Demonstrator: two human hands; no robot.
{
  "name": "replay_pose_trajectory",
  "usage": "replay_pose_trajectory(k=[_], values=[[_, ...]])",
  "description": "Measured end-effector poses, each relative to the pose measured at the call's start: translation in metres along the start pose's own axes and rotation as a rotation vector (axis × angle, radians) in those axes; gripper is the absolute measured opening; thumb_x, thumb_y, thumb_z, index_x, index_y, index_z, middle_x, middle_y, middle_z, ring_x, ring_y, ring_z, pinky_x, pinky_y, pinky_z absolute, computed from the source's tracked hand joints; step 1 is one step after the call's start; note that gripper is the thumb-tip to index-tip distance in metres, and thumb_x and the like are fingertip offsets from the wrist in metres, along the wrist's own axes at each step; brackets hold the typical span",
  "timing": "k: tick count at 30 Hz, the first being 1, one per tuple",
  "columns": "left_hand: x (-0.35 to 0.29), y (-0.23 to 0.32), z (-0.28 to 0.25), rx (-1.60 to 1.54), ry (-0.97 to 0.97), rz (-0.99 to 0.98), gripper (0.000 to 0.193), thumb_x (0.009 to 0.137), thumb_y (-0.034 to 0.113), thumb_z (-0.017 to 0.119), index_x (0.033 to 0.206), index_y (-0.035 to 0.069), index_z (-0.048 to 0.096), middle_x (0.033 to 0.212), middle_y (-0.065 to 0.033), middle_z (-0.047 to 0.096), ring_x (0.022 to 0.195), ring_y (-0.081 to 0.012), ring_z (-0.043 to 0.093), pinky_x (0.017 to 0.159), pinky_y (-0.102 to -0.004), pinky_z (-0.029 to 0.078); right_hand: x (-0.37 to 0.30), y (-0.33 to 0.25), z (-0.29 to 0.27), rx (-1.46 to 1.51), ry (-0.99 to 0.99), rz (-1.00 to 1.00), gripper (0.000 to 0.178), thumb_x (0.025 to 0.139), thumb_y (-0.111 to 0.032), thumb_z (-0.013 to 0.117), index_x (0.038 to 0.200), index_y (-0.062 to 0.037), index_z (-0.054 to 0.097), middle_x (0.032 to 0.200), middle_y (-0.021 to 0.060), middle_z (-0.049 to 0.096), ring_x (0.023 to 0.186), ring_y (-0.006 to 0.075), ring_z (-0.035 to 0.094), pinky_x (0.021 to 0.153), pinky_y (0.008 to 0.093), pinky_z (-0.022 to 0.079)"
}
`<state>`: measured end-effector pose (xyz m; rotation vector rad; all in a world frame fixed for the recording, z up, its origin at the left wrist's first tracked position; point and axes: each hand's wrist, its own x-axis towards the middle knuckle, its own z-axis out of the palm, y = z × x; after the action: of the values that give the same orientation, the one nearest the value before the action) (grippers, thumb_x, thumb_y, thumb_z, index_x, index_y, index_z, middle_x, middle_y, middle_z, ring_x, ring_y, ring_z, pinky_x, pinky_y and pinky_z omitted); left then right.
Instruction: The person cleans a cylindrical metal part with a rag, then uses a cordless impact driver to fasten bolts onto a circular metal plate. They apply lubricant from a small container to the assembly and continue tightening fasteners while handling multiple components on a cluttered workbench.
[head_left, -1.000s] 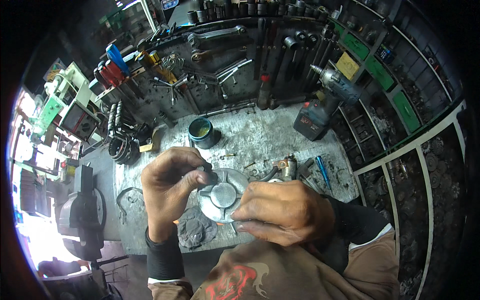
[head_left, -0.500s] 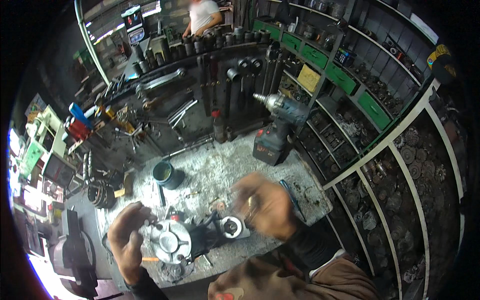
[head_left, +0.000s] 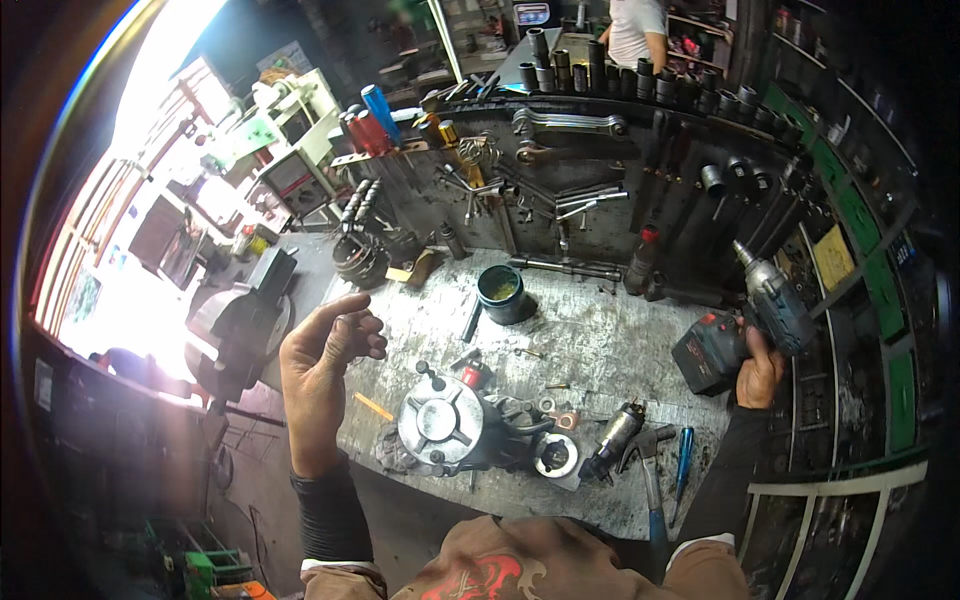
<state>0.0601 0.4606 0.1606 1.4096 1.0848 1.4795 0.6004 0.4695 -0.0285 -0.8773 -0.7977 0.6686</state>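
— Scuffed and grey, your worktop point(head_left: 610, 350) is backed by a dark panel hung with tools. What does your right grip point(head_left: 760, 372) have?
— You have it wrapped around the handle of the cordless power tool point(head_left: 780, 305), at the right end of the worktop. Whether its battery base is lifted clear or touches the surface, I cannot tell.
— And your left grip point(head_left: 322, 355)?
— You hold that one raised, fingers apart and half curled, index stretched out, over the worktop's left edge.
— Which piece is nearest to it?
— Your round metal housing point(head_left: 440, 420), lying in front of you with its ribbed face up. One dark bolt point(head_left: 437, 457) sits at its near rim, and a red part point(head_left: 474, 376) shows just behind it.
— What do you have to its right?
— You have a white-ringed part point(head_left: 555, 455) first, then a cylindrical metal part point(head_left: 615, 438), a hammer point(head_left: 655, 500) and a blue screwdriver point(head_left: 685, 465).
— Farther out?
— Beyond the housing stands your round tin point(head_left: 505, 308), yellowish stuff inside. You have a vise point(head_left: 240, 325) off to the left, wrenches point(head_left: 570, 123) on the panel, and a person in a white shirt point(head_left: 637, 35) past the row of sockets point(head_left: 600, 76).
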Motion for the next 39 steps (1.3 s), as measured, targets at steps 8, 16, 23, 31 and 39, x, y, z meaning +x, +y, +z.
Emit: replay_pose_trajectory(k=[8, 16, 23, 31, 39], values=[[-0.014, 0.017, 0.001, 0.086, 0.096, -0.038, 0.033, 0.103, 0.02, 0.066, 0.12, -0.008, 0.067, 0.093, -0.0099, 0.07, 0.081, -0.0163, 0.068, 0.075, -0.0306, 0.056, 0.003, -0.002, -0.016, -0.04, 0.022, 0.049, 0.045, 0.091, -0.004, 0.074, 0.135, -0.0042, 0.063, 0.124, 0.0084, 0.069, 0.115, 0.0196, 0.063, 0.107, 0.0368, 0.046], [0.005, 0.04, 0.024, 0.257, -0.073, 0.145, 0.026, 0.103, 0.013, 0.064, 0.121, -0.004, 0.071, 0.103, -0.0103, 0.073, 0.092, -0.0158, 0.069, 0.085, -0.0289, 0.055, 0.03, -0.033, 0.02, -0.368, -0.251, 0.279, 0.021, 0.094, -0.029, 0.071, 0.088, -0.0093, 0.067, 0.092, -0.0002, 0.063, 0.09, 0.016, 0.057, 0.087, 0.0304, 0.044], [0.046, 0.085, 0.083, 0.377, -0.424, 0.562, 0.03, 0.098, 0.0, 0.06, 0.126, 0.0, 0.07, 0.121, -0.0157, 0.072, 0.116, -0.0238, 0.068, 0.101, -0.0366, 0.051, -0.005, -0.177, 0.131, -0.476, -0.54, 0.189, 0.026, 0.083, -0.006, 0.081, 0.108, -0.0052, 0.074, 0.098, 0.0039, 0.071, 0.082, 0.0132, 0.066, 0.069, 0.0326, 0.055], [0.053, 0.069, 0.04, 0.211, -0.703, 0.266, 0.028, 0.094, 0.0, 0.067, 0.122, 0.0, 0.072, 0.098, -0.0167, 0.077, 0.088, -0.0229, 0.074, 0.083, -0.0357, 0.056, -0.051, -0.259, 0.28, -0.682, -0.96, 0.181, 0.053, 0.071, -0.001, 0.087, 0.12, -0.0039, 0.07, 0.113, 0.0082, 0.074, 0.106, 0.0197, 0.069, 0.095, 0.0386, 0.057], [0.031, 0.017, 0.003, 0.156, -0.591, 0.243, 0.025, 0.088, 0.0, 0.074, 0.112, 0.001, 0.077, 0.106, -0.0152, 0.078, 0.1, -0.0209, 0.075, 0.092, -0.0333, 0.055, -0.073, -0.272, 0.375, -1.178, -1.239, 0.193, 0.074, 0.065, 0.01, 0.076, 0.134, -0.01, 0.063, 0.126, 0.0125, 0.069, 0.123, 0.0281, 0.064, 0.109, 0.0437, 0.049]])
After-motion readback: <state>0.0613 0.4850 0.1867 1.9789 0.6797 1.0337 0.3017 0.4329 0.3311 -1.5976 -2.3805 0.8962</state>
